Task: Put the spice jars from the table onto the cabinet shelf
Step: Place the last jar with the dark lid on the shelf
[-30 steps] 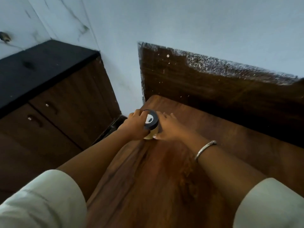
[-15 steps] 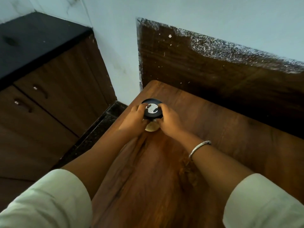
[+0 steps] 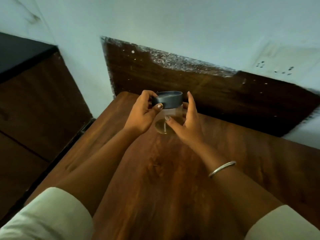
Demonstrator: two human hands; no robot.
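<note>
Over the table point(image 3: 173, 179), left hand point(image 3: 140, 116) and right hand point(image 3: 188, 125) grip the spice jar point(image 3: 170, 110) with curled fingers point(image 3: 146, 94); wooden panel point(image 3: 199, 87) behind.

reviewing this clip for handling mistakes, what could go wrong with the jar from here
1. The left hand grips only the dark lid. If that lid is loose, the clear jar could slip free and hit the table.
2. The right hand holds the jar with its thumb and some fingers, the forefinger sticking up. The smooth glass may slide in so light a hold.
</note>
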